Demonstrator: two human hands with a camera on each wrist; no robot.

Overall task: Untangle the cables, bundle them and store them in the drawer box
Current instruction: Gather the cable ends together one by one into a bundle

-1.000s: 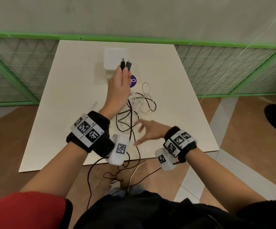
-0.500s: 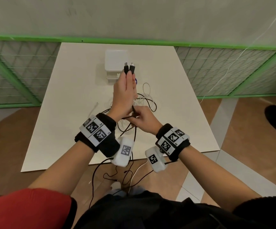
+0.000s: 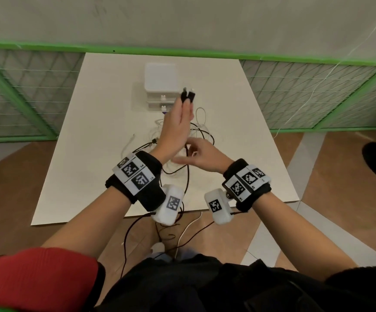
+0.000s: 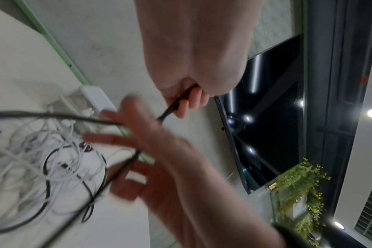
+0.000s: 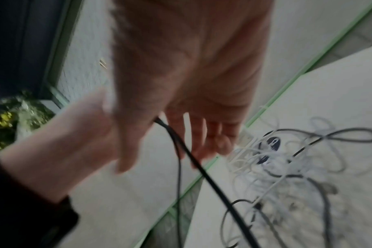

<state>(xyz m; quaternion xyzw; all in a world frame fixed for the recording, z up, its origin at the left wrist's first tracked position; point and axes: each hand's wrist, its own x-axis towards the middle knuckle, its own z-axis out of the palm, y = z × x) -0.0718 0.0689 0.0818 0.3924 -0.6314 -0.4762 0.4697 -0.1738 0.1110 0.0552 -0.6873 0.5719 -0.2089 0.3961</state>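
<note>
Left hand [image 3: 178,122] is up over the desk's middle, fingers pinched on both plug ends [image 3: 188,95] of a black cable [image 4: 172,104]; so that one's folded in half, ready for coiling, I'd say; its slack drops off the near edge toward the floor. Right hand [image 3: 201,155] sits just beside the left wrist, fingers spread and relaxed in the left wrist view; the black cable runs past them, but whether they grip it I can't tell, too much blur.

Progress, by my read: early; one cable partly singled out, no bundle made yet; the tangle [image 3: 182,140] of white and black cables lies mid-desk, near the drawer box [image 3: 160,86]; both drawers look closed, nothing visibly stored. Left to do: coil this one, free the rest, bundle, open a drawer, stow.

Surface: pale desk [image 3: 88,154], drawer box toward the far edge, centre; a purple sticker [image 3: 164,112] peeks out just in front of it. Room: green-framed mesh panels [image 3: 306,93] behind and to both sides, grey wall above, brownish floor w/ pale strips; a dark screen and a leafy plant [image 4: 297,193] show in the left wrist view.
</note>
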